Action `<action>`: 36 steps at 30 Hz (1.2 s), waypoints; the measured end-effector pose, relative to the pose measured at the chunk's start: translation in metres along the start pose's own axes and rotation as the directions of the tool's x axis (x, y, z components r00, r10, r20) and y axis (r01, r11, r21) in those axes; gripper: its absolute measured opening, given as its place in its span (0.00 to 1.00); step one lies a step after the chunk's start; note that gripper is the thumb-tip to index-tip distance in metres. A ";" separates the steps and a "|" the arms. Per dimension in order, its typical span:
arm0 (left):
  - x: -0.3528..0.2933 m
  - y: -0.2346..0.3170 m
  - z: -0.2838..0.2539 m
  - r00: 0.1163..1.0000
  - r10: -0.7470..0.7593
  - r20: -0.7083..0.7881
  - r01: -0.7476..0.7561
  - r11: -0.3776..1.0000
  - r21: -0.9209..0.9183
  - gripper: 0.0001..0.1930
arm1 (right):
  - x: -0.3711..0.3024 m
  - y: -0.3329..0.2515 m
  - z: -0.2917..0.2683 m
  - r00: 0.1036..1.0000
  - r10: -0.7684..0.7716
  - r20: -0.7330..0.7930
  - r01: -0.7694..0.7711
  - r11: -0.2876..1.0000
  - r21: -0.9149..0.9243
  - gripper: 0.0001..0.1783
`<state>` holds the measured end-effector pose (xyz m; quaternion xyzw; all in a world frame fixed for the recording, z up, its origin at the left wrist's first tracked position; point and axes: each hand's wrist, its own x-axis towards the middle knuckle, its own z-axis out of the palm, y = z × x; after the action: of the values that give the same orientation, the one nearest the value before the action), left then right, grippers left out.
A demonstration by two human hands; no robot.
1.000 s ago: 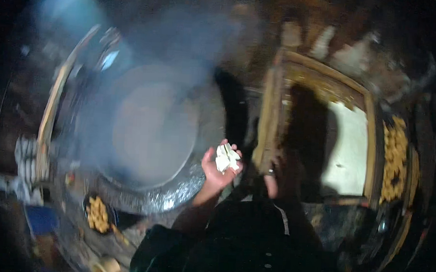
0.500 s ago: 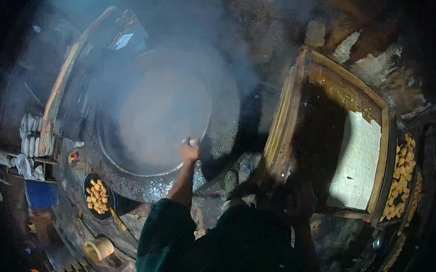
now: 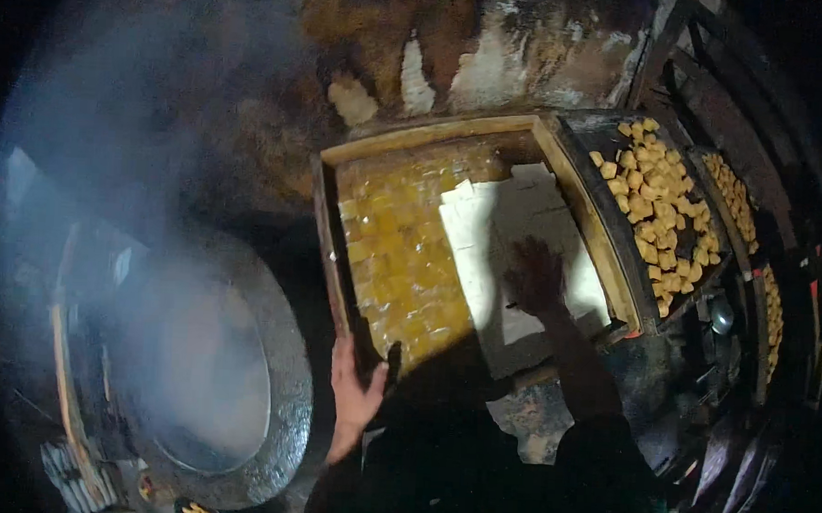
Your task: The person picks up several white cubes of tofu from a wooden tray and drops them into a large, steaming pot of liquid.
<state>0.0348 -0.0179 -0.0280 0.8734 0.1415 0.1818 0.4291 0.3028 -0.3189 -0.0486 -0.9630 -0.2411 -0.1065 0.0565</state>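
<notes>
A shallow wooden tray [image 3: 574, 207] lies in front of me. White cut slabs [image 3: 467, 231] that look like tofu cover its right part, and its left part is a wet, yellowish woven-looking base [image 3: 397, 256]. My right hand [image 3: 534, 280] is over the white slabs, palm down and fingers spread, deep in shadow; whether it touches them I cannot tell. At the tray's near left corner is my left hand [image 3: 354, 401], its fingers stretched up along the outer side and the thumb apart. I see nothing held in it.
A large round steaming pan [image 3: 285, 416] stands on the left, half hidden by steam. Right of the tray, a dark tray [image 3: 586, 140] holds golden fried pieces [image 3: 656, 217], with more such pieces [image 3: 733, 202] farther right. A stained wall [image 3: 511, 59] rises behind.
The view has swung right, from the steaming pan to the wooden tray. My left hand has left the pan, where it held something small and white. My right hand is now over the slabs.
</notes>
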 end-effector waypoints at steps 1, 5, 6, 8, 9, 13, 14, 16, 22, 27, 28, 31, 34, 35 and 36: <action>-0.003 0.012 0.004 0.997 -0.078 0.007 0.077 0.987 0.138 0.42 | 0.009 0.012 0.002 0.999 0.004 0.036 -0.002 0.999 -0.046 0.35; -0.005 0.001 0.009 0.999 -0.013 0.030 0.001 0.932 0.363 0.44 | 0.060 0.080 0.046 0.993 0.017 -0.115 -0.010 0.998 0.059 0.36; -0.007 0.002 0.010 1.000 -0.009 0.023 -0.001 0.916 0.401 0.45 | 0.084 0.097 0.053 0.982 0.002 -0.190 0.022 0.992 0.124 0.36; -0.008 0.008 0.013 0.997 -0.068 0.024 0.047 0.863 0.502 0.46 | 0.124 0.129 0.074 0.952 0.026 -0.305 0.021 0.989 0.148 0.35; -0.006 0.012 0.016 0.996 -0.091 0.019 0.065 0.835 0.546 0.47 | 0.143 0.147 0.085 0.935 0.056 -0.351 -0.020 0.994 0.105 0.34; -0.001 0.034 0.023 0.980 -0.196 -0.027 0.170 0.760 0.628 0.46 | 0.195 0.148 0.087 0.911 0.074 -0.406 0.032 0.968 0.248 0.30; 0.001 0.032 0.024 0.981 -0.194 -0.019 0.165 0.773 0.613 0.46 | 0.206 0.152 0.096 0.887 0.093 -0.453 0.013 0.974 0.225 0.26; -0.001 0.026 0.021 0.977 -0.210 -0.027 0.184 0.783 0.594 0.45 | 0.218 0.136 0.083 0.953 0.130 -0.275 -0.065 0.971 0.232 0.26; -0.005 0.015 0.023 0.978 -0.210 -0.022 0.182 0.789 0.586 0.45 | 0.228 0.136 0.052 0.983 0.036 -0.178 -0.007 0.986 0.165 0.21; -0.005 0.023 0.020 0.980 -0.196 -0.026 0.178 0.818 0.547 0.44 | 0.234 0.124 0.045 0.988 0.116 -0.104 -0.084 0.957 0.276 0.19; 0.000 0.023 0.021 0.987 -0.158 -0.013 0.140 0.832 0.536 0.44 | 0.236 0.136 0.056 0.978 0.133 -0.163 -0.083 0.955 0.284 0.19; 0.001 0.021 0.023 0.984 -0.176 -0.006 0.154 0.846 0.510 0.46 | 0.237 0.157 0.088 0.937 0.114 -0.330 -0.013 0.956 0.294 0.19; 0.003 0.020 0.025 0.991 -0.131 -0.042 0.133 0.842 0.522 0.44 | 0.212 0.155 0.074 0.928 0.098 -0.359 -0.007 0.969 0.247 0.19; 0.002 0.020 0.025 0.988 -0.150 -0.036 0.148 0.849 0.507 0.43 | 0.204 0.148 0.066 0.949 0.165 -0.270 -0.103 0.968 0.230 0.17; 0.001 0.021 0.023 0.986 -0.166 -0.030 0.159 0.858 0.489 0.43 | 0.200 0.141 0.055 0.955 0.234 -0.185 -0.196 0.960 0.200 0.16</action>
<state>0.0477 -0.0459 -0.0239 0.9395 0.2533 0.0977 0.2089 0.5523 -0.3430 -0.0633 -0.9582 -0.1359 -0.1771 0.1791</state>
